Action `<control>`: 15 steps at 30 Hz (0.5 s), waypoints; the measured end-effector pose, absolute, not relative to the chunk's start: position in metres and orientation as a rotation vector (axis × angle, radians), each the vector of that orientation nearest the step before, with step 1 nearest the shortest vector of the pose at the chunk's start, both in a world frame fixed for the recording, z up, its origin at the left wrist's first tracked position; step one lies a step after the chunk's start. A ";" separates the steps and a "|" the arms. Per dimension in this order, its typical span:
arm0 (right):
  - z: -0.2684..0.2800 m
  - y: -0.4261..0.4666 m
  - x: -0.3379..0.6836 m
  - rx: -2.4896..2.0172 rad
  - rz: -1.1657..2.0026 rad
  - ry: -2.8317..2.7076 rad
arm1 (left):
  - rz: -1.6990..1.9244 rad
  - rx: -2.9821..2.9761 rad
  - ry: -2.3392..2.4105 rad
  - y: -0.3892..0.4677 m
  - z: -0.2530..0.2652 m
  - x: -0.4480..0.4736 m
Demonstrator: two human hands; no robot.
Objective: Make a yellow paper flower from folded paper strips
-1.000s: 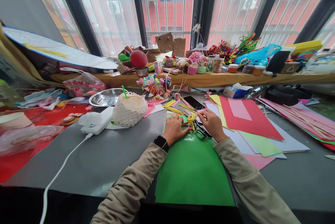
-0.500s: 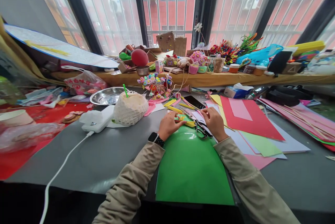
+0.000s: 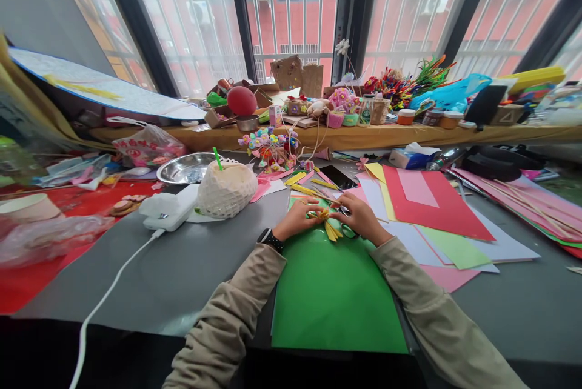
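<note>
Over the upper part of a green sheet (image 3: 339,292), my left hand (image 3: 297,219) pinches a yellow folded paper piece (image 3: 331,228) whose pleated ends fan out like a bow. My right hand (image 3: 361,219) meets it from the other side, thumb and fingers closed at its middle; the exact grip is partly hidden. Scissors (image 3: 349,231) lie under my right hand, with only part of a handle showing. Yellow paper strips (image 3: 296,178) rest just beyond my hands, beside a dark phone (image 3: 339,177).
At right lie red paper (image 3: 450,213) and other coloured sheets. A netted coconut (image 3: 227,190) with a green straw, a metal plate (image 3: 170,169) and a white charger (image 3: 166,213) with its cable stand left. Crafts crowd the back ledge (image 3: 200,133).
My right hand has moved left and down to the yellow paper piece. The piece has turned, so its fanned end now points toward me.
</note>
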State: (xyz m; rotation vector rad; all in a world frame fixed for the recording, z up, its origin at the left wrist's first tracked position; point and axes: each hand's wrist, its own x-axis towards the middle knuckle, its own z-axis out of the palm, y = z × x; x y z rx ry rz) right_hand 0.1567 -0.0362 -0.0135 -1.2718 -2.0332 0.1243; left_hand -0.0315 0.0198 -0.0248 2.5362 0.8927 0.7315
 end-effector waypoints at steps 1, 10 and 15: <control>-0.014 -0.036 0.155 -1.275 0.121 -2.058 | 0.710 2.547 0.863 0.019 -0.025 -0.031; -0.020 -0.034 0.153 -1.313 0.062 -2.106 | 0.707 2.531 0.860 0.009 -0.023 -0.022; -0.020 -0.032 0.157 -1.303 0.136 -2.103 | 0.644 2.554 0.897 0.010 -0.025 -0.019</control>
